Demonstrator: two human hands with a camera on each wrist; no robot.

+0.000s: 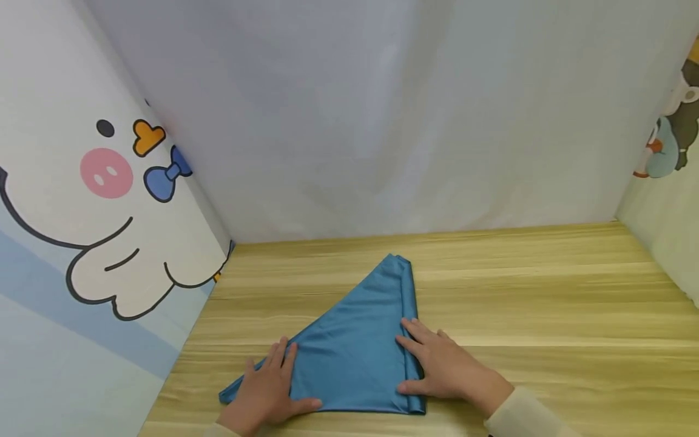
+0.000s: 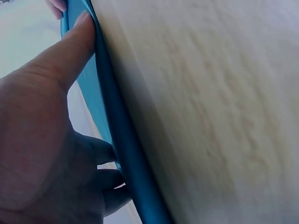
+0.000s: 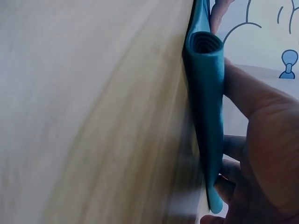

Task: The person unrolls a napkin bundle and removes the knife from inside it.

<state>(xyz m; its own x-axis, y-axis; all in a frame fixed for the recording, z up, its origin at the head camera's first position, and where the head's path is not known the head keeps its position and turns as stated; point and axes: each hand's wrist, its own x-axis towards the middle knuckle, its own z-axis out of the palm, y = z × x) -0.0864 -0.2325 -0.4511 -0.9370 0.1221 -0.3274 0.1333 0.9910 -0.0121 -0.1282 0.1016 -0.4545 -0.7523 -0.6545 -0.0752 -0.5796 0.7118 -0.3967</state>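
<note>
A shiny blue cloth [image 1: 349,364] lies on the table as a triangle, its right side rolled into a narrow tube [image 1: 409,291]. In the right wrist view the tube's end [image 3: 205,44] shows several wound layers. My left hand [image 1: 264,385] rests with spread fingers on the cloth's left part, by the slanted edge. The left wrist view has the left thumb [image 2: 70,51] lying along the near edge. My right hand [image 1: 445,367] lies over the rolled side, fingertips and thumb reaching past it onto the flat cloth. Neither hand is seen gripping the cloth.
The wood-grain table [image 1: 546,303] extends to the right and behind the cloth. A pale curtain-like backdrop [image 1: 415,121] stands along the back edge. Cartoon-printed panels rise at the left [image 1: 43,182] and right [image 1: 663,224].
</note>
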